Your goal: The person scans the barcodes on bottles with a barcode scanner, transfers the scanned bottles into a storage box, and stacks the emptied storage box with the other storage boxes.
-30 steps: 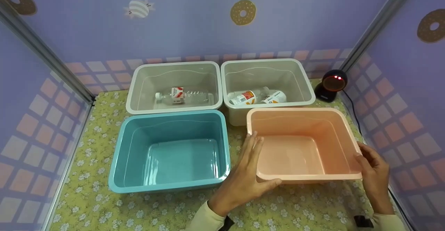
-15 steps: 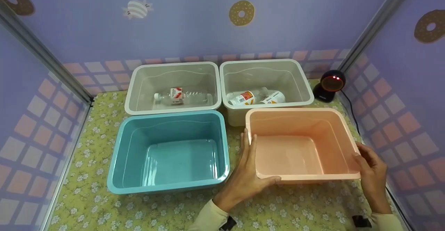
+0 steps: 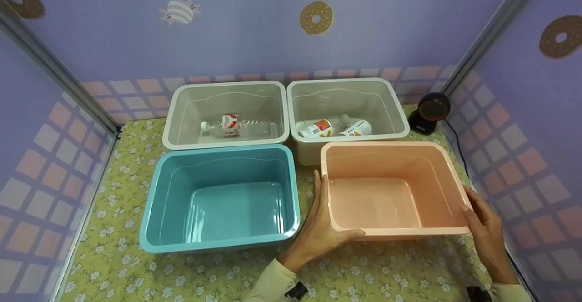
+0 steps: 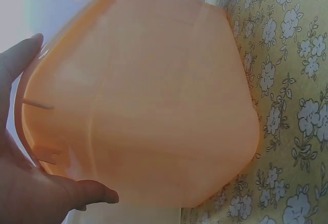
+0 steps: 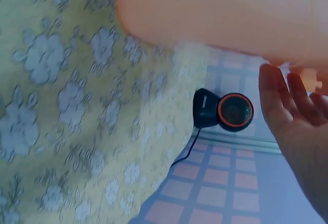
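Note:
A peach plastic tub (image 3: 386,232) stands at the front right of the cloth, with nothing in it. My left hand (image 3: 316,231) lies along its left side with straight fingers, the thumb against the front rim. In the left wrist view the tub's outer wall (image 4: 154,96) stands on the flowered cloth, the hand at its rim. My right hand (image 3: 489,234) grips the right rim near the front corner, thumb on top. The right wrist view shows the right hand's fingers (image 5: 271,90) curled under that rim. A blue tub (image 3: 220,244), also empty, stands to the left.
Two pale grey tubs stand behind: the left one (image 3: 170,127) holds a clear bottle (image 3: 230,125), the right one (image 3: 354,137) several bottles (image 3: 318,128). A black scanner (image 3: 429,112) with a cord stands at the back right. Purple walls (image 3: 254,29) enclose the table.
My left fingers have slid from over the peach tub's left rim to its outside. The scanner's red lights have gone off. The right hand keeps its grip.

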The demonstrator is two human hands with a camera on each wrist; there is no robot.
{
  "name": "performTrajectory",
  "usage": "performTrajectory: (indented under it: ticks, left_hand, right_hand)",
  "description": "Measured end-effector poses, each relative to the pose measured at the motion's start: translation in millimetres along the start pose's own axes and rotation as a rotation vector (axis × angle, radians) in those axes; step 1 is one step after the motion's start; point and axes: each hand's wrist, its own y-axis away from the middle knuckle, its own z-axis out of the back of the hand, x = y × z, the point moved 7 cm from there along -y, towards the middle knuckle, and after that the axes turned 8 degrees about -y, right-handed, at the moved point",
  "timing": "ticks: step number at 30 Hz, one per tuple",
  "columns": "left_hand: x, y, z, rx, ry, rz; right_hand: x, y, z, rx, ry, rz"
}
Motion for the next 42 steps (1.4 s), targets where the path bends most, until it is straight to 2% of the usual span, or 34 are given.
performTrajectory:
  ticks: [5, 11, 15, 21, 25, 29, 32, 38, 42]
  left_hand:
    - [8.1, 3.1, -0.6, 0.014, 0.028, 0.055]
    - [12.4, 8.7, -3.0, 0.027, 0.057, 0.044]
    - [15.0, 10.5, -5.8, 0.050, 0.063, 0.067]
    - [16.3, 10.1, -7.9, 0.057, 0.088, 0.088]
    - [14.3, 8.9, -7.9, 0.047, 0.143, 0.054]
    - [11.8, 6.2, -8.9, 0.049, 0.244, -0.001]
    - [11.3, 4.8, -10.6, 0.059, 0.299, -0.016]
    - [8.4, 4.6, -12.7, 0.055, 0.357, -0.043]
    - [7.2, 5.1, -11.3, 0.052, 0.351, -0.052]
  right_hand:
    - [-2, 5, -7, 0.180, -0.085, -0.058]
    - [-3, 10, -11, 0.306, -0.312, -0.048]
    - [-5, 12, -11, 0.354, -0.360, -0.056]
    - [-6, 11, -11, 0.362, -0.334, -0.100]
    - [-6, 9, -11, 0.366, -0.326, -0.094]
    - [-8, 9, -11, 0.362, -0.336, -0.082]
    - [-8, 10, -10, 0.357, -0.330, -0.078]
    - [-7, 11, -8, 0.344, -0.314, -0.069]
    - [-7, 10, -9, 0.329, -0.317, -0.059]
